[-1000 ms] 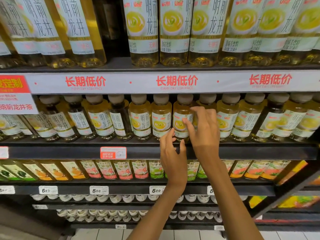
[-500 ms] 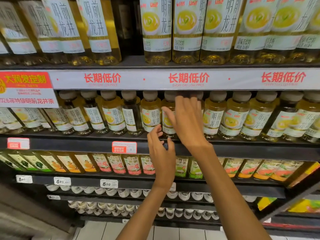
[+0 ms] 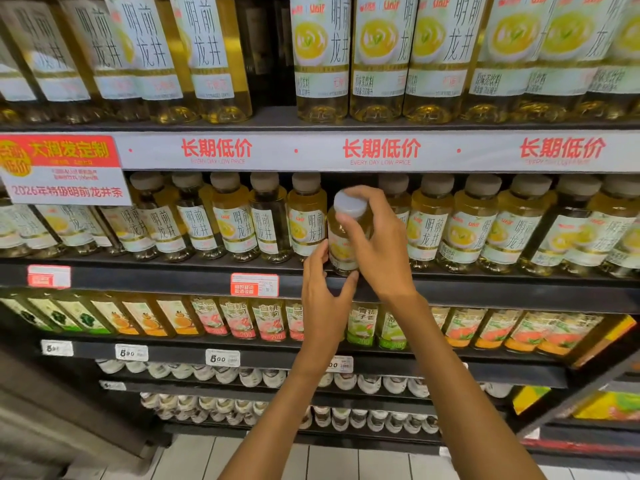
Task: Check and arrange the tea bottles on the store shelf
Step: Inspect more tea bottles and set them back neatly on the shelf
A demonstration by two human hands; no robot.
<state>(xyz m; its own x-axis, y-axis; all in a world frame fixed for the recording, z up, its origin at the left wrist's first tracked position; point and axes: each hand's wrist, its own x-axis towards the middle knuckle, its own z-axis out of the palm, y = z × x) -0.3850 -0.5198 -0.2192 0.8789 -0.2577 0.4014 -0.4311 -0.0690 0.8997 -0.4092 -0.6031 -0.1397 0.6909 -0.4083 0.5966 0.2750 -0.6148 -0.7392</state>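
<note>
- Since the earlier frame, one small Longjing tea bottle (image 3: 346, 233) has come forward out of the middle-shelf row, and both hands have closed in on it; the row behind shows a dark gap where it stood.
- The right hand (image 3: 377, 247) grasps the bottle round its shoulder and upper body, fingers curled just under the pale cap (image 3: 350, 204), thumb across the front.
- The left hand (image 3: 323, 303) reaches up from below, its fingers curled against the bottle's lower left side and its thumb touching the base, steadying it at the lip of the middle shelf (image 3: 138, 277).
- The bottle sits at the shelf's front edge, tilted slightly toward the camera, between a labelled neighbour bottle (image 3: 306, 223) on its left and a partly hidden one on its right.
- The step in hand appears to be checking this bottle and re-seating it. Done well, that means turning it so the printed label faces out like the others, keeping the base supported while it overhangs the edge, then sliding it straight back into the gap without knocking its neighbours.
- The risk, judged from the crowding, is a nudged bottle toppling along the tight row.
- Above, larger bottles (image 3: 320, 57) of the same tea stand over a low-price strip (image 3: 381, 150); a red shelf tag (image 3: 254, 285) hangs just left of the hands.
</note>
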